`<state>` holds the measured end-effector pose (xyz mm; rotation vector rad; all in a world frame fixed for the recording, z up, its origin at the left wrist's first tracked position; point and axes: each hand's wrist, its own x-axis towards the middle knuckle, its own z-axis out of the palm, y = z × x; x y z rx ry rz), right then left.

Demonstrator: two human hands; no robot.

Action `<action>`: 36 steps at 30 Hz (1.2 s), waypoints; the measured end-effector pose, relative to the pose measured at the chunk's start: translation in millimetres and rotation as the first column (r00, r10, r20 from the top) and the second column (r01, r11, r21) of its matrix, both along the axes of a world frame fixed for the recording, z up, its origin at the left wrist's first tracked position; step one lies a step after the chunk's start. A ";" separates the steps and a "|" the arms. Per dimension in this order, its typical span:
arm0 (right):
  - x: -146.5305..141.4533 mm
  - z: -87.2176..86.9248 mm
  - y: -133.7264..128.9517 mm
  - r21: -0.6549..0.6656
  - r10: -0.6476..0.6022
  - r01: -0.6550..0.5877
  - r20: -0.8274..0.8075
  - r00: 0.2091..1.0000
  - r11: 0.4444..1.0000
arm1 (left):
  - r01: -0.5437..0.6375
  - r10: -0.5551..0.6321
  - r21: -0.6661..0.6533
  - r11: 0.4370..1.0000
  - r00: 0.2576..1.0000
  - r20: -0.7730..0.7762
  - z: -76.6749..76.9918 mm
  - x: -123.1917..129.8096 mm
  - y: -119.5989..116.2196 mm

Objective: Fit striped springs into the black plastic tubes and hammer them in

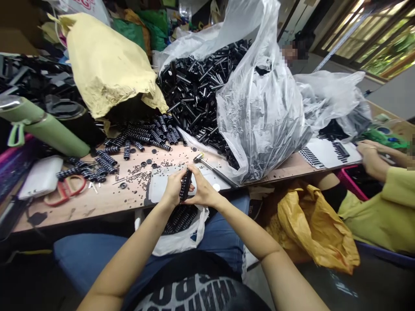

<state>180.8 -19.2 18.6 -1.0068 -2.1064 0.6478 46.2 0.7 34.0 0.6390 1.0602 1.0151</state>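
Between my two hands stands a black rod with rows of small pale studs (185,185), its kind not clear. My left hand (174,185) closes its fingers around the rod's left side. My right hand (202,190) grips it at top and bottom with thumb and finger, from the right. Below them, an open white plastic bag (177,247) on my lap holds several studded black rods (181,219). Just beyond my hands, a hammer (216,171) lies on a pale board (158,179) at the table's edge.
More studded rods (142,134) lie beneath a yellow sack (110,65). Glossy black tubes (197,90) spill from a clear plastic bag (262,112). Scissors (68,188), a green flask (45,127) and small black bits (132,185) are leftward. A co-worker's hand (372,157) is at right.
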 end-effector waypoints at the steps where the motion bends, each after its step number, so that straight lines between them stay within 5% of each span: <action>1: 0.4 -2.0 -1.1 -0.012 -0.020 0.020 0.000 1.000 1.000 | 0.007 -0.007 0.001 1.000 1.000 -0.028 -1.1 1.7 0.0; 8: -0.7 -16.5 -5.5 -0.114 -0.145 0.146 0.017 0.989 0.983 | 0.129 -0.137 -0.082 0.988 0.985 -0.105 -20.8 6.0 7.3; 11: 0.5 -26.9 -2.4 -0.138 -0.185 0.189 0.048 0.982 0.972 | 0.185 -0.131 0.123 0.975 0.926 -0.353 -36.5 4.1 6.2; 13: -0.4 -34.9 0.0 -0.141 -0.251 0.262 0.089 0.964 0.955 | 0.290 0.005 0.376 0.880 0.786 -0.618 -48.5 3.1 3.3; 15: -2.3 -40.8 1.0 -0.150 -0.320 0.344 0.162 0.933 0.927 | 0.469 0.163 0.498 0.729 0.588 -0.792 -60.4 2.5 1.5; 19: 3.3 -37.8 0.7 -0.211 -0.275 0.352 0.322 0.906 0.912 | 0.744 0.271 0.412 0.525 0.313 -0.910 -78.7 -1.3 8.0; 23: 30.2 -23.5 8.7 -0.106 -0.316 0.387 0.404 0.858 0.916 | 0.843 0.339 0.416 0.340 0.303 -0.891 -92.9 -12.4 18.8; 27: 54.1 -19.4 24.3 0.065 -0.555 0.645 0.579 0.597 0.761 | 0.834 0.432 0.502 0.230 0.375 -0.820 -104.9 -22.1 20.8; 32: 62.0 -21.8 30.5 0.098 -0.546 0.705 0.709 0.446 0.703 | 0.855 0.557 0.453 0.251 0.255 -0.790 -100.0 -24.0 14.4; 36: 65.9 -9.0 2.2 -0.064 -0.509 0.717 0.661 0.552 0.694 | 0.858 0.532 0.394 0.330 0.177 -0.828 -88.5 -21.7 12.8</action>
